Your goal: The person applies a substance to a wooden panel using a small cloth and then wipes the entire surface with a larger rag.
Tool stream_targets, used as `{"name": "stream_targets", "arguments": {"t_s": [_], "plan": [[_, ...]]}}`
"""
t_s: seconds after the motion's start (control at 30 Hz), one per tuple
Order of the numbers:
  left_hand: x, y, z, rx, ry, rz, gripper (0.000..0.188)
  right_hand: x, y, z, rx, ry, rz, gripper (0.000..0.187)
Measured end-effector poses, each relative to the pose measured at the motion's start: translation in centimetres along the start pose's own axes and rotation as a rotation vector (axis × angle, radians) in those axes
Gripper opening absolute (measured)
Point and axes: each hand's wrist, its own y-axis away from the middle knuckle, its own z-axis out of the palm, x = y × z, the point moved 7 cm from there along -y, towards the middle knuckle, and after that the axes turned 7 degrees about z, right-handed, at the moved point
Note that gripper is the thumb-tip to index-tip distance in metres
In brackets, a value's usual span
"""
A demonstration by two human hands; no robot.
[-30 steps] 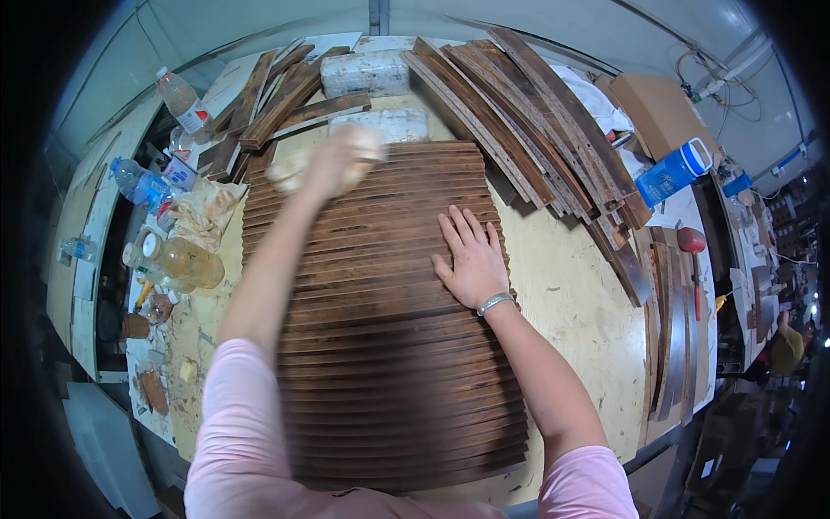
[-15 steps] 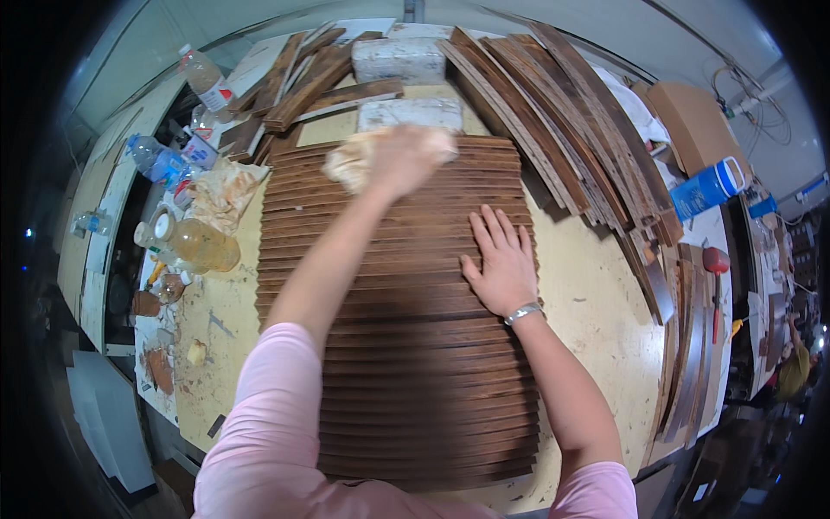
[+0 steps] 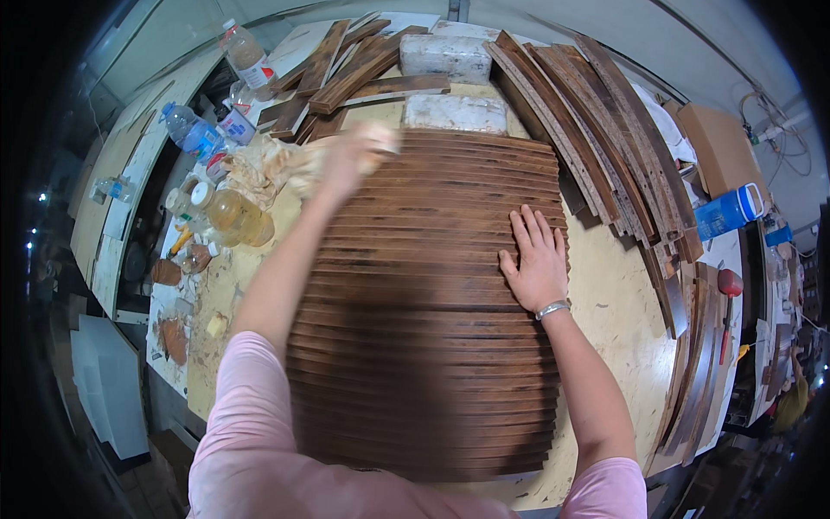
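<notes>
A ribbed panel of dark brown wooden slats [image 3: 424,251] lies flat on the pale worktable. Blurred by motion, my left hand [image 3: 344,169] is closed on a crumpled cream cloth [image 3: 379,140] at the panel's far left corner. My right hand [image 3: 540,264] rests flat near the panel's right edge, fingers spread, with a silver bracelet at the wrist. Just left of the cloth lies another stained, crumpled rag [image 3: 258,166]. Part of the held cloth is hidden behind the left hand.
At left stand a jar of yellowish liquid [image 3: 233,216] and several plastic bottles [image 3: 186,130]. Brown boards [image 3: 367,69] and long strips [image 3: 596,138] are piled at the back. Two wrapped white blocks [image 3: 456,114] sit behind the panel. A blue jug [image 3: 726,212] and red-headed mallet [image 3: 729,284] lie right.
My left hand has swept the cloth leftward along the panel's far end to its corner. The whole view has shifted a little; my right hand keeps its place on the panel.
</notes>
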Motion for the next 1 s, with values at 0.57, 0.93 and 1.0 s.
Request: {"name": "stream_targets", "arguments": {"t_s": [0.57,0.93,1.0], "plan": [[3.0,12.1,-6.8,0.368,0.710,-0.215,0.031,-0.1,0.0,0.5,0.027,-0.004,-0.017,0.067],[12.7,13.2,13.1,-0.394,-0.552,0.282,0.061,-1.2,3.8,0.9,-0.017,-0.015,-0.013,0.075],[11.4,14.6,7.8,-0.349,-0.645,0.283,0.051,-1.2,4.1,1.1,-0.016,-0.023,-0.009,0.074]]}}
